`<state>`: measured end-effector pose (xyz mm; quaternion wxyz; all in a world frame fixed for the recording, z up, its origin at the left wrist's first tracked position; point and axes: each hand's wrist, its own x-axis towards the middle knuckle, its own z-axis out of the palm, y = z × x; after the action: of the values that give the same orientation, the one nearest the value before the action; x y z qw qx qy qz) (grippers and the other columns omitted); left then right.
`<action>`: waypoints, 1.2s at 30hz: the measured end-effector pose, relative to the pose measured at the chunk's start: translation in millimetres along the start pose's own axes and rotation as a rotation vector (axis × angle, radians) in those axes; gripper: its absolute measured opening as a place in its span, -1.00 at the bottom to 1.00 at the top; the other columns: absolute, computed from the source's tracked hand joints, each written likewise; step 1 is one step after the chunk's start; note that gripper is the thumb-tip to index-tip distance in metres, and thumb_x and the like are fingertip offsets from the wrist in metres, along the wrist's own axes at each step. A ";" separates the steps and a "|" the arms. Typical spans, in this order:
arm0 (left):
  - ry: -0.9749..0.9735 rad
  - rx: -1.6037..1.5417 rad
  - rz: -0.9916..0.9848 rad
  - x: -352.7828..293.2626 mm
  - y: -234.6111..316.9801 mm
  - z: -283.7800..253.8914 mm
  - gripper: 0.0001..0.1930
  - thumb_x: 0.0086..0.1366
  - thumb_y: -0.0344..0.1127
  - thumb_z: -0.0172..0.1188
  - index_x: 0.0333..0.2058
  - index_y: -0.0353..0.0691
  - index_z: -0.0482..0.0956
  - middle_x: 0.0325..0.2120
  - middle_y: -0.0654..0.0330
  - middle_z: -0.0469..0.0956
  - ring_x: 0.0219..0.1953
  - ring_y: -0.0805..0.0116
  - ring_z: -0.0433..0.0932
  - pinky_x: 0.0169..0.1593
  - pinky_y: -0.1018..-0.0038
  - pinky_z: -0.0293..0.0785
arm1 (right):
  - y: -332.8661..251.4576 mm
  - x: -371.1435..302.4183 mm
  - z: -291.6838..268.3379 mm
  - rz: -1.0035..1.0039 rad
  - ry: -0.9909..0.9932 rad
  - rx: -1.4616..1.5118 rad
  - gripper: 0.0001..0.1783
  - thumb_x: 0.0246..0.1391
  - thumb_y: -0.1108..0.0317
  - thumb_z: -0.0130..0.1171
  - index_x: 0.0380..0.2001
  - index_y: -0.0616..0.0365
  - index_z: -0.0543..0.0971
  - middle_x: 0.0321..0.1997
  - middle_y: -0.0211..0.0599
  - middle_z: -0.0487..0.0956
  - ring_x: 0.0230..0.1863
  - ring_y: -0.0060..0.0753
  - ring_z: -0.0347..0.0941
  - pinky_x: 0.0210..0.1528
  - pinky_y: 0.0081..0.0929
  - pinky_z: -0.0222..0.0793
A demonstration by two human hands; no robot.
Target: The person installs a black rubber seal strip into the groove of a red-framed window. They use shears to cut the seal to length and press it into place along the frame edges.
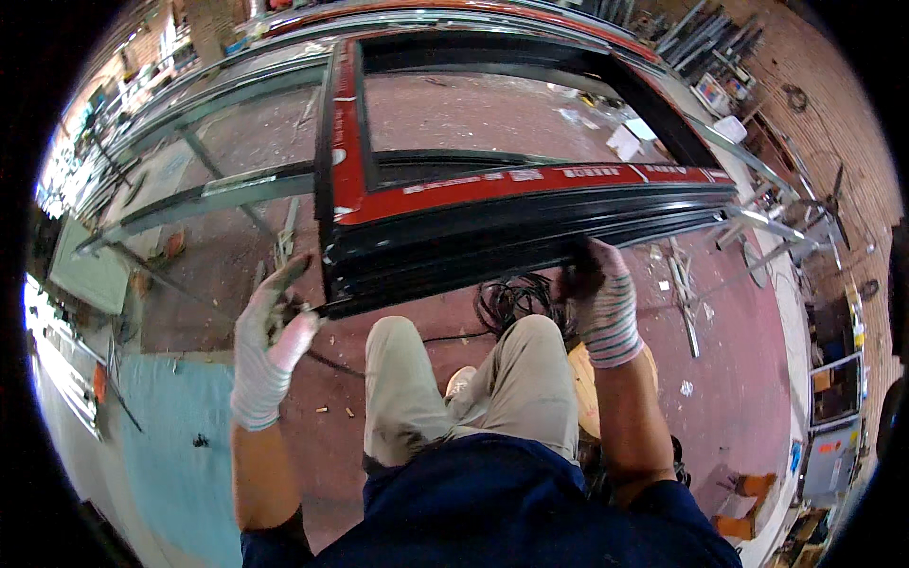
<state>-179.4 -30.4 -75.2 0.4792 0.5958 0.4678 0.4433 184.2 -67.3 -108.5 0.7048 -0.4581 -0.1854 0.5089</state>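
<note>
A black rectangular window frame (445,248) with red printed film (530,183) along its left and near sides is in front of me, tilted, its near side above my knees. My right hand (606,301), in a white striped glove with a dark palm, grips the near edge right of its middle; the fingertips are partly hidden. By the near left corner is my left hand (270,341), gloved too. Its thumb is stretched toward the corner and its forefinger stands apart from it. Whether the thumb touches the corner I cannot tell.
Pale metal rails (213,197) of a work stand run behind and beside the frame. A coil of black cable (516,301) lies on the red floor, with a teal mat (180,445) at left. Metal bars (710,38) lean at the far right, and a standing fan (831,201) is at right.
</note>
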 end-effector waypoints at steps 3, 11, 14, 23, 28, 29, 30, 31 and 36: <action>0.034 0.026 0.133 0.8 -8.4 -0.1 -0.56 0.15 -0.54 0.14 0.05 -0.23 0.51 -0.35 0.36 0.38 -0.32 0.61 0.39 -0.19 0.67 0.39 | 12.9 2.2 1.2 -0.010 -0.120 -0.074 -0.60 0.10 0.00 0.14 -0.20 0.11 0.53 -0.37 -0.32 0.56 -0.46 -0.42 0.47 -0.43 -0.39 0.46; 0.027 0.291 0.377 1.7 -13.3 -0.8 -0.84 0.23 -0.44 0.16 -0.20 -0.28 0.51 -0.28 0.24 0.49 -0.31 0.49 0.47 -0.17 0.52 0.42 | 44.5 18.3 3.5 -0.106 -0.145 -0.212 -0.63 0.14 0.07 0.12 -0.29 0.22 0.53 -0.45 -0.21 0.53 -0.54 -0.31 0.48 -0.55 -0.42 0.36; 0.033 0.269 0.375 4.1 -11.4 0.5 -0.88 0.22 -0.50 0.16 -0.24 -0.28 0.53 -0.31 0.24 0.50 -0.32 0.51 0.44 -0.18 0.55 0.40 | 41.9 9.1 15.2 -0.084 -0.105 -0.100 -0.66 0.15 0.11 0.14 -0.37 0.22 0.57 -0.50 -0.32 0.53 -0.51 -0.43 0.45 -0.53 -0.48 0.32; -0.006 0.282 0.351 10.6 -18.4 -4.6 -0.90 0.26 -0.51 0.11 -0.26 -0.30 0.54 -0.33 0.21 0.53 -0.33 0.49 0.48 -0.16 0.55 0.41 | 52.1 -2.6 35.7 -0.126 -0.085 -0.069 -0.76 0.09 0.19 0.19 -0.35 0.16 0.60 -0.50 -0.40 0.53 -0.53 -0.47 0.42 -0.48 -0.53 0.31; -0.024 0.368 0.430 10.1 -13.0 -4.6 -0.91 0.26 -0.51 0.11 -0.29 -0.30 0.57 -0.34 0.17 0.59 -0.35 0.41 0.52 -0.10 0.51 0.43 | 58.5 -6.0 38.6 -0.023 -0.112 -0.096 -0.70 0.09 0.14 0.15 -0.30 0.18 0.57 -0.39 -0.34 0.54 -0.44 -0.40 0.46 -0.43 -0.47 0.35; -0.024 0.399 0.448 10.7 -13.3 -7.6 -0.91 0.25 -0.51 0.11 -0.29 -0.30 0.57 -0.34 0.16 0.60 -0.35 0.40 0.52 -0.09 0.50 0.44 | 57.9 -10.4 45.9 -0.020 -0.092 -0.100 -0.70 0.09 0.14 0.14 -0.31 0.18 0.56 -0.39 -0.32 0.54 -0.43 -0.39 0.47 -0.44 -0.46 0.36; 0.009 0.422 0.481 11.5 -15.4 -7.5 -0.91 0.24 -0.51 0.12 -0.30 -0.28 0.58 -0.38 0.16 0.61 -0.35 0.37 0.55 -0.03 0.41 0.44 | 57.5 -13.1 50.7 -0.017 -0.073 -0.104 -0.70 0.10 0.13 0.13 -0.31 0.18 0.55 -0.38 -0.31 0.53 -0.42 -0.37 0.48 -0.45 -0.45 0.37; 0.050 0.288 0.387 9.5 -19.6 -6.0 -0.90 0.23 -0.48 0.15 -0.29 -0.26 0.60 -0.42 0.19 0.62 -0.34 0.34 0.57 0.07 0.31 0.41 | 58.3 -13.4 54.8 -0.016 -0.063 -0.109 -0.69 0.11 0.13 0.12 -0.31 0.17 0.54 -0.38 -0.29 0.53 -0.41 -0.35 0.49 -0.47 -0.43 0.38; -0.007 0.329 0.528 13.5 -14.4 -5.8 -0.88 0.16 -0.50 0.24 -0.30 -0.28 0.64 -0.43 0.15 0.61 -0.38 0.30 0.55 -0.24 0.46 0.48 | 65.2 -19.5 59.5 -0.028 -0.167 -0.162 -0.62 0.13 0.04 0.09 -0.21 0.15 0.52 -0.35 -0.27 0.56 -0.47 -0.33 0.48 -0.49 -0.37 0.42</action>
<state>-184.6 -14.7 -87.5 0.2461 0.7678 0.3610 0.4687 97.1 -53.3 -128.5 0.6545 -0.4669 -0.2906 0.5188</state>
